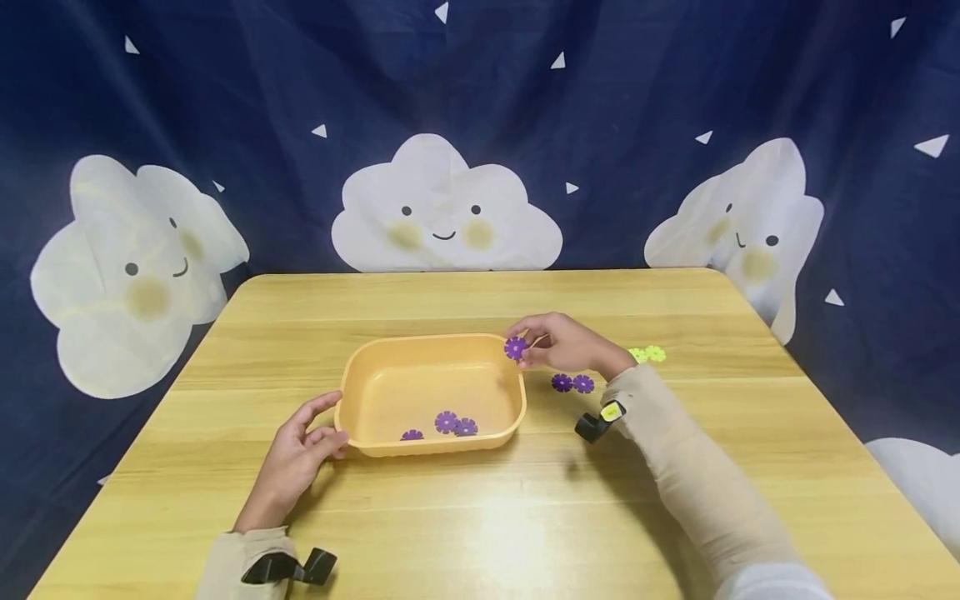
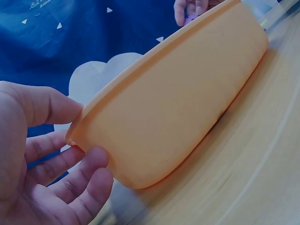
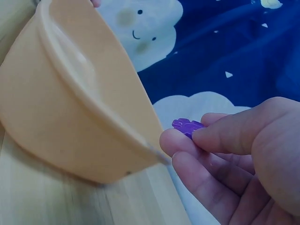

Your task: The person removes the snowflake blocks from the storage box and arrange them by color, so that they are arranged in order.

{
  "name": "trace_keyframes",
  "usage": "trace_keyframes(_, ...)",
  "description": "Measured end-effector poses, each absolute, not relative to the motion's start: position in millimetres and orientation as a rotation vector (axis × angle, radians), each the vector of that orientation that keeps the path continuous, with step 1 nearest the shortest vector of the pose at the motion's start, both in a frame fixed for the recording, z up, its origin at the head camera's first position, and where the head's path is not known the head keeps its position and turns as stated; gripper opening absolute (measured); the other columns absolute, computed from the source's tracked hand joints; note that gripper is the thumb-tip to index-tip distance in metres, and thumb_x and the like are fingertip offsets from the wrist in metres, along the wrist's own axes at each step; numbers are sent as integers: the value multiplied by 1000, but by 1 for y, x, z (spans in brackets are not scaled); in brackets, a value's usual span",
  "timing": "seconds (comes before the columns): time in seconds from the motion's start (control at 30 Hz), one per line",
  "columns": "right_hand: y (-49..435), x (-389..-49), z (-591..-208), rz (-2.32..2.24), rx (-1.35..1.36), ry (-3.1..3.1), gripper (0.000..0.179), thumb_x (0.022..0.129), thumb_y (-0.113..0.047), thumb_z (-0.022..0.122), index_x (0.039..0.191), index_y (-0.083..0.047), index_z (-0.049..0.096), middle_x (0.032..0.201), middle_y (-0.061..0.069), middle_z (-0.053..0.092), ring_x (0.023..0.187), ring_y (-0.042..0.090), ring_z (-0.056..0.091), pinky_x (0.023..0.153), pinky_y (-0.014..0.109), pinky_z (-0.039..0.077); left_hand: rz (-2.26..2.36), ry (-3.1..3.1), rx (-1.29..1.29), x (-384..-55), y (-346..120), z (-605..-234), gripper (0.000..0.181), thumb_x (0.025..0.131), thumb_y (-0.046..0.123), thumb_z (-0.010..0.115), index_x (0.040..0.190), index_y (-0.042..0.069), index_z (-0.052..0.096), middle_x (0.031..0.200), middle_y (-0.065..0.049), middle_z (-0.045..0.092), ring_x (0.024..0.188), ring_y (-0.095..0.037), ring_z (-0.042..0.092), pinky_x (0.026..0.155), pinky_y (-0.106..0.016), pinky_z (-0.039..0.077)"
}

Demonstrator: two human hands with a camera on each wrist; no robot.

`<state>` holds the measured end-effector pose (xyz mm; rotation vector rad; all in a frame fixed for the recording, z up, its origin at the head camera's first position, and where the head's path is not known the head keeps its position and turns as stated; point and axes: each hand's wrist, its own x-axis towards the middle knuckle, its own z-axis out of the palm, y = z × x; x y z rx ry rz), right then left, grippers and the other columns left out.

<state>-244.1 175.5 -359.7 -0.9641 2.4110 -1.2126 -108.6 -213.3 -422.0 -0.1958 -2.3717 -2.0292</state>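
Observation:
At the left end of a yellow-orange plastic basin [image 1: 431, 337], my left hand [image 1: 296, 458] holds the rim, with fingertips against the outer wall [image 2: 173, 98]. My right hand [image 1: 566, 343] pinches a purple notched snowflake disc [image 1: 516, 348] between thumb and fingers, at the basin's far right corner. The disc [image 3: 186, 125] shows nearly edge-on in the right wrist view, beside the basin's rim. Inside the basin, near its front wall, lie a few purple discs [image 1: 446, 422]. Two more purple discs [image 1: 573, 383] lie on the table, below the right hand.
Yellow-green discs [image 1: 655, 353] lie on the wooden table [image 1: 450, 517] behind the right wrist, partly hidden by it. Each wrist wears a black camera strap [image 1: 592, 427]. A dark blue curtain [image 1: 630, 92] with white clouds hangs behind the table's far edge.

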Motion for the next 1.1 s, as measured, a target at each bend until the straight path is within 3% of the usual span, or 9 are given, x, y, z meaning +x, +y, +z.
trace_keyframes(0.1, 182, -242, -362, -1229, -942, 2417, 34, 87, 5, 65, 121, 5, 61, 89, 8, 69, 84, 18, 66, 85, 35, 55, -2052, -2361, -177, -108, -213, -422, 56, 92, -4, 61, 142, -7, 36, 138, -14, 38, 80, -8, 62, 68, -24, 55)
trace_keyframes(0.33, 206, -240, -369, -1257, -846, 2407, 37, 87, 5, 65, 123, 6, 59, 96, 18, 68, 86, 23, 66, 82, 35, 55, -2080, -2329, -170, -113, -210, -420, 61, 90, -10, 58, 144, -7, 30, 140, -19, 33, 79, -8, 61, 66, -24, 55)
trace_keyframes(0.73, 246, -232, -388, -1334, -718, 2358, 37, 87, 6, 65, 122, 13, 55, 93, 15, 67, 86, 26, 66, 76, 31, 57, -2047, -2401, -139, -110, -210, -422, 59, 92, -5, 59, 145, -4, 33, 144, -20, 33, 81, -9, 61, 68, -25, 55)
trace_keyframes(0.93, 263, -230, -392, -1410, -624, 2290, 39, 87, 9, 61, 125, 13, 52, 95, 19, 63, 86, 34, 67, 76, 41, 58, -2058, -2378, -145, -112, -208, -420, 57, 91, -7, 59, 143, -5, 34, 142, -18, 34, 81, -8, 62, 67, -24, 55)
trace_keyframes(1.1, 271, -228, -399, -1432, -575, 2273, 39, 87, 11, 60, 125, 14, 51, 94, 20, 61, 83, 31, 68, 75, 37, 58, -2061, -2381, -130, -110, -209, -421, 57, 91, -8, 58, 143, -5, 34, 142, -18, 34, 81, -8, 61, 67, -24, 55)
